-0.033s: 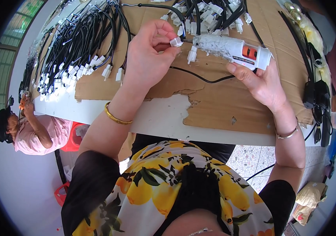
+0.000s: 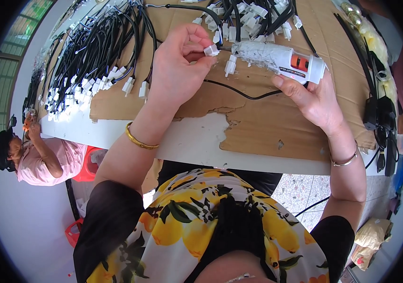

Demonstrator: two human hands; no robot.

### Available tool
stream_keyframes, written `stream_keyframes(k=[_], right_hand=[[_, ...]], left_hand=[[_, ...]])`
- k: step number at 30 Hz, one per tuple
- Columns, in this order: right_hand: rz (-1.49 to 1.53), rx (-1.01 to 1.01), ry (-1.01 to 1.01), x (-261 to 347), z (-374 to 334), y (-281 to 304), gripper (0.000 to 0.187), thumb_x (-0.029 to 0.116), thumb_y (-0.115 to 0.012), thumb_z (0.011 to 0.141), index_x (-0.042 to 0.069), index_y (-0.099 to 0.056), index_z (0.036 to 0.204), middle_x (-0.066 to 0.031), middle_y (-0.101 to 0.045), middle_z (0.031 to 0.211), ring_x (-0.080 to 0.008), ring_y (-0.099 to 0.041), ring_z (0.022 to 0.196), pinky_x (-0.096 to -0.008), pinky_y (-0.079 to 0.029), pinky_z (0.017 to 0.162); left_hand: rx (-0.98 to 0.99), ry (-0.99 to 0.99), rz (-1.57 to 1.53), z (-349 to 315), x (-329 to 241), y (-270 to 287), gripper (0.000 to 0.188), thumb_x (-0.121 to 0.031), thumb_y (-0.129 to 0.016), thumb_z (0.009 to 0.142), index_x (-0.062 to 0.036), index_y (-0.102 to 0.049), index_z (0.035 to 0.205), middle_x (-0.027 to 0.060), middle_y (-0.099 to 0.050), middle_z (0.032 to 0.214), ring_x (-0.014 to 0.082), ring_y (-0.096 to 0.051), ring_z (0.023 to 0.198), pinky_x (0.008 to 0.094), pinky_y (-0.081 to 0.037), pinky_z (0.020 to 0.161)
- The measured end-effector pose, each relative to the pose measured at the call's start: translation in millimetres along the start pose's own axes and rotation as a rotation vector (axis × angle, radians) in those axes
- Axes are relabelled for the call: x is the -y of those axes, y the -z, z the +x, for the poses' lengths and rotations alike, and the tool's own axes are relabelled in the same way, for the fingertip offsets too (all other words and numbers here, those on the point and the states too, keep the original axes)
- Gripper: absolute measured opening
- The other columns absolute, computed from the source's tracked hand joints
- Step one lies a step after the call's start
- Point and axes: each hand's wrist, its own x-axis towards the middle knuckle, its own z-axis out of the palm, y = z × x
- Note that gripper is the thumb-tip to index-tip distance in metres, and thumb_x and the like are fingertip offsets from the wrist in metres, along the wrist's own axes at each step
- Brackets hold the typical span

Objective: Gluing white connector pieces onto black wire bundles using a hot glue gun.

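Observation:
Pinched between the thumb and fingers of my left hand is a small white plastic connector. My right hand is wrapped round a white hot glue gun with an orange part near its rear. Dried glue coats the gun's front half. Its nozzle points left and reaches the connector; whether they touch I cannot tell. The gun's handle is mostly hidden by my right hand. Just below the nozzle, another white connector rests on the cardboard.
Bundled black cables with white connectors lie at the left; a second bunch lies at the far middle. A black cord crosses the cardboard. Black adapters sit at the right edge. Another person works at the left.

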Motion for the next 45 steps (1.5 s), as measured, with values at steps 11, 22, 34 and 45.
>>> stream_keyframes(k=[11,22,34,45], right_hand=[[-0.042,-0.031,0.005,-3.6,0.6,0.9,0.028,0.009,-0.061,0.079,-0.004,-0.049,0.100,-0.0077,-0.060,0.087,-0.0114,-0.057,0.083,-0.0246,-0.046,0.076],[-0.070,-0.014,0.004,-3.7,0.3,2.5,0.028,0.010,-0.060,0.079,-0.004,-0.050,0.101,-0.0066,-0.060,0.085,-0.0100,-0.056,0.081,-0.0235,-0.046,0.073],[-0.151,-0.005,0.094,-11.5,0.7,3.6,0.035,0.015,-0.062,0.079,-0.005,-0.046,0.103,-0.0082,-0.060,0.084,-0.0103,-0.057,0.078,-0.0221,-0.046,0.070],[-0.103,-0.098,0.063,-7.8,0.9,4.8,0.033,0.014,-0.063,0.078,-0.004,-0.049,0.102,-0.0067,-0.060,0.086,-0.0100,-0.056,0.082,-0.0238,-0.045,0.074]], left_hand=[[-0.005,-0.017,0.044,0.1,0.5,0.4,0.031,0.012,-0.059,0.065,-0.0017,-0.049,0.090,0.0064,-0.057,0.083,0.0137,-0.060,0.078,0.0230,-0.051,0.068],[0.002,-0.010,0.039,0.6,0.8,-0.4,0.031,0.011,-0.060,0.064,-0.0019,-0.049,0.090,0.0061,-0.058,0.082,0.0136,-0.060,0.078,0.0233,-0.051,0.068],[-0.003,-0.003,0.015,1.1,1.6,0.6,0.030,0.011,-0.060,0.064,-0.0021,-0.049,0.090,0.0054,-0.057,0.082,0.0129,-0.060,0.076,0.0221,-0.051,0.066],[0.115,0.112,-0.315,3.4,5.1,4.5,0.031,0.011,-0.060,0.070,-0.0009,-0.045,0.095,0.0067,-0.056,0.083,0.0174,-0.061,0.080,0.0228,-0.049,0.071]])
